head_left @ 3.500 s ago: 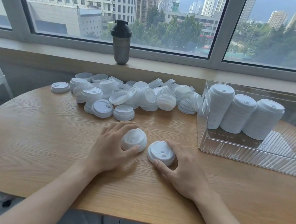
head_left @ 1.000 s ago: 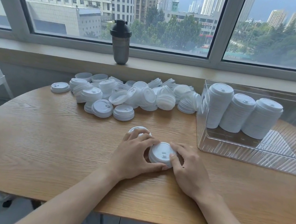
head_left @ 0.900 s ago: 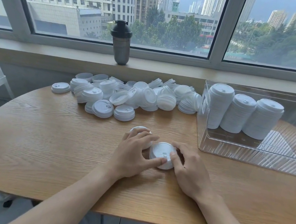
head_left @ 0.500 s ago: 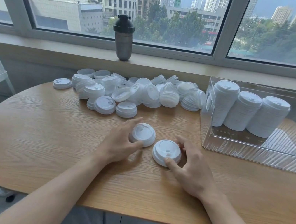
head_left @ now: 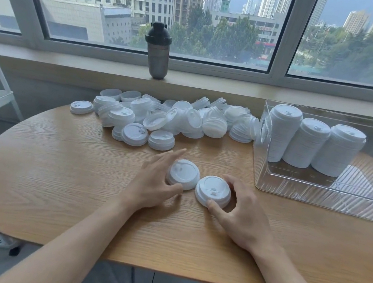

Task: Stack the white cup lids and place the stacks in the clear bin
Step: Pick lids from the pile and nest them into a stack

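Two short lid stacks sit side by side on the desk, touching or nearly so; a second ago both hands crowded over the right one, now split apart again. Merge not done, judging by that. Left lid stack (head_left: 183,174): left hand (head_left: 153,185) cups its left side, thumb at near edge, fingers spread behind. Right lid stack (head_left: 213,190): right hand (head_left: 240,213) pinches it, thumb in front. Clear bin (head_left: 317,201) with three tall stacks beyond the right hand; loose lid pile (head_left: 172,119) past both hands
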The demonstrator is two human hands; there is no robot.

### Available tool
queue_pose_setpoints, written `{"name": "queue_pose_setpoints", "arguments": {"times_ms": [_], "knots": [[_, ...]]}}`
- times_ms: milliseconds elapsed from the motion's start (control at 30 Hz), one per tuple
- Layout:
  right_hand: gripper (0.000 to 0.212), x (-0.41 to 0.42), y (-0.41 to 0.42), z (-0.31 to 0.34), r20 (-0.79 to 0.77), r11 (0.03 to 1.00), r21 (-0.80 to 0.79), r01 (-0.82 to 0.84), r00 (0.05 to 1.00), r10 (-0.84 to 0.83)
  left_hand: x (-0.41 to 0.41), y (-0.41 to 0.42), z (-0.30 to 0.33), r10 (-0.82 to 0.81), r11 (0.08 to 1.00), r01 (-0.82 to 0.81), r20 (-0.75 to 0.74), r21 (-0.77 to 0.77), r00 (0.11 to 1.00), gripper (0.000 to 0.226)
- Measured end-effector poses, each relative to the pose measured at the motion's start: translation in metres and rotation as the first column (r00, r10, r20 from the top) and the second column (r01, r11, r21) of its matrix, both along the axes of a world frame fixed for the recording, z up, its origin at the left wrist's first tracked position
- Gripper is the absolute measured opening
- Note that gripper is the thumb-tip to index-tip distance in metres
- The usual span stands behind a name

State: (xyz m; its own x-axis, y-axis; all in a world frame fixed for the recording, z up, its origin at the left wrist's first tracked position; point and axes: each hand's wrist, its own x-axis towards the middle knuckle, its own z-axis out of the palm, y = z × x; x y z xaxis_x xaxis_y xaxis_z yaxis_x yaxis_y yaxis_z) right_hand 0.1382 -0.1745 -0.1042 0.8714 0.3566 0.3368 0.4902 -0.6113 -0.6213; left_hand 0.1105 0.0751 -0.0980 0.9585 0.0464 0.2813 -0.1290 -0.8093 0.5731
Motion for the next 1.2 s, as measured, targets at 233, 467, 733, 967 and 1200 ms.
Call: {"name": "queue_pose_setpoints", "arguments": {"times_ms": [233,467,733,967,1200], "knots": [[0.06,0.001,0.0,-0.001,0.021,1.0,0.009,0.019,1.0,-0.02,0.002,0.003,-0.006,0.082,0.996,-0.082,0.001,-0.023,0.997,0.105],[0.059,0.001,0.0,-0.002,0.026,1.0,-0.001,0.025,0.999,-0.025,0.004,0.011,-0.006,-0.003,0.99,-0.005,-0.053,-0.138,0.999,0.088],[0.058,-0.001,-0.001,0.001,0.035,1.0,-0.005,0.0,0.999,0.0,0.003,0.006,-0.004,0.013,0.999,-0.014,-0.026,-0.041,1.0,0.099],[0.057,-0.003,0.0,0.004,0.039,1.0,-0.005,-0.026,0.999,0.026,0.004,0.01,-0.007,0.013,0.972,-0.025,-0.054,-0.235,0.998,0.078],[0.061,-0.002,-0.002,0.004,-0.051,0.998,0.055,-0.034,0.998,0.037,-0.002,0.001,-0.003,0.058,0.962,-0.039,0.062,-0.27,0.996,0.079]]}}
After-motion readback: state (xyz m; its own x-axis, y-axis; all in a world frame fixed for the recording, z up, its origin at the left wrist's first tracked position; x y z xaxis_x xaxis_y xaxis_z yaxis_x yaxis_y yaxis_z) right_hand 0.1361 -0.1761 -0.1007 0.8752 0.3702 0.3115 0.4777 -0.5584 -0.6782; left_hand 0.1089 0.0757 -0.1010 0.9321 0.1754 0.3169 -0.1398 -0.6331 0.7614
